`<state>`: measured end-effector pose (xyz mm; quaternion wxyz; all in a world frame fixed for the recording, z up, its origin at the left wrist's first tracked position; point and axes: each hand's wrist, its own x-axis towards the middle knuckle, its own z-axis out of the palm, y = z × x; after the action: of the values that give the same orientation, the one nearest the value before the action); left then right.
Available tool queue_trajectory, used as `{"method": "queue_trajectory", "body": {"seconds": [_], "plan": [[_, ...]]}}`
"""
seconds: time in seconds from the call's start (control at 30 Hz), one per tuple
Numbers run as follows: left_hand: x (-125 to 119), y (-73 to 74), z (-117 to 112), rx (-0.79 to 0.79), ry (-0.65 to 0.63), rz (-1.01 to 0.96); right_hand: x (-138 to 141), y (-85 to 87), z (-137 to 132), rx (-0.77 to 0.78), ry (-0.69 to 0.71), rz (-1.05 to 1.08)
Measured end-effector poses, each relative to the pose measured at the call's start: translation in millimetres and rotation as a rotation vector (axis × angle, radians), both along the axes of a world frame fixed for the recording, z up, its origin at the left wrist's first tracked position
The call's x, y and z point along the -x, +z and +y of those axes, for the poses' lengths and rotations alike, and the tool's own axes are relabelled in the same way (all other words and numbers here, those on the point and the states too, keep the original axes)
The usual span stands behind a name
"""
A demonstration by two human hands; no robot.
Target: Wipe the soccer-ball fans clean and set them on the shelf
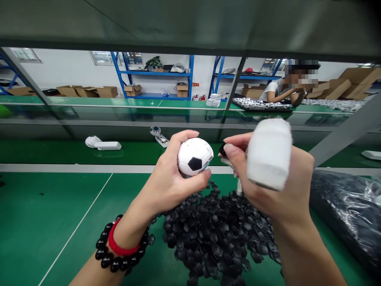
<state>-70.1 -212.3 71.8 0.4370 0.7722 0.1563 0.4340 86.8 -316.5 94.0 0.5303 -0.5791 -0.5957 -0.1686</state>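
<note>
White block point(269, 155), blurred, lay nearest the camera, in front of R hand point(279, 204); how it was supported could not be determined. R hand state: thumb & index finger pinched together on blk piece point(222, 149), outline only partly visible. L hand point(168, 178) state: clamped on white ball point(190, 149), fingers curled over top, thumb along lower side. Ball location: held up in front of bench point(59, 206) far edge, approx. mid-length; blk piece was near it, not touching. Done: one blk pentagon point(195, 163) was seated on ball's visible face. Outstanding (judged): blk piece was not yet on ball; ball's side toward R hand showed an open edge w/ a bluish strip, function unclear. Rear & underside were hidden, so total no. of fitted pcs could not be given; stage est. as partly fitted. Stock: heap point(217, 234) of loose blk pcs spread from bench centre to near edge, judged ample for many more balls. Shiny bag point(348, 206) w/ dark contents lay along bench R edge. Beyond far edge, on green strip point(59, 157), lay white unit point(108, 145) (ball + bar) & second unit point(162, 140) w/ dark marks on its ball; completion of either could not be confirmed.
</note>
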Motion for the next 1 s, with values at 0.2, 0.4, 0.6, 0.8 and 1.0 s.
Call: {"method": "queue_trajectory", "body": {"seconds": [0.2,0.4,0.6,0.8,1.0], "plan": [[-0.2,4.5,-7.1,-0.051,-0.022,-0.003,3.1,-1.2,-3.4,-0.020,0.008,-0.176],[0.9,4.7,-8.7,-0.114,0.033,-0.049,5.6,-12.2,0.6,-0.227,0.046,-0.364],[5.0,-0.4,-4.0,-0.092,-0.072,-0.141,12.2,-20.0,4.6,-0.207,0.157,-0.294],[4.9,-7.9,2.5,-0.119,-0.039,-0.281,30.3,-19.6,-3.2,-0.040,0.174,-0.168],[7.5,-3.7,5.0,-0.084,0.057,-0.399,42.8,-18.4,-13.6,0.165,0.269,-0.144]]}}
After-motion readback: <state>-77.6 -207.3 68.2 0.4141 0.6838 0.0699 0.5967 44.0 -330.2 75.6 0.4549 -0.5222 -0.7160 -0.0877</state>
